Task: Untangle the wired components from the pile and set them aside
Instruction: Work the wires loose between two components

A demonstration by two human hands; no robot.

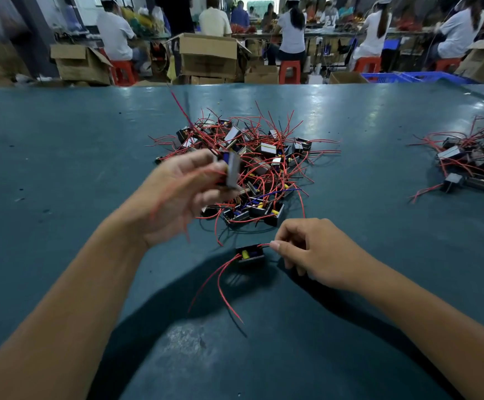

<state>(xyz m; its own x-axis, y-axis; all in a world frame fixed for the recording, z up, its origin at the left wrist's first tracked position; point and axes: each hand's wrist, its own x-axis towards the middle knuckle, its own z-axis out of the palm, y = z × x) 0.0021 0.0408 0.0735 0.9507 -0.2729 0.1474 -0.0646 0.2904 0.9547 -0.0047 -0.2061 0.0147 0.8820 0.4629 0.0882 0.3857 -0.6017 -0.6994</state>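
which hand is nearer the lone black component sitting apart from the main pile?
Right. The right hand pinches a red wire at the lone black component, just beside it. The left hand is raised farther back over the main pile, gripping another component.

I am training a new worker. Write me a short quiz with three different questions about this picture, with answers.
1. True or false: the left hand holds a component lifted above the main pile.
2. What does the right hand pinch? A) a red wire B) a cardboard box C) a stool
3. Fill in: the separate black component lies ____ the main pile, toward the worker.

Key: 1 true; 2 A; 3 apart from
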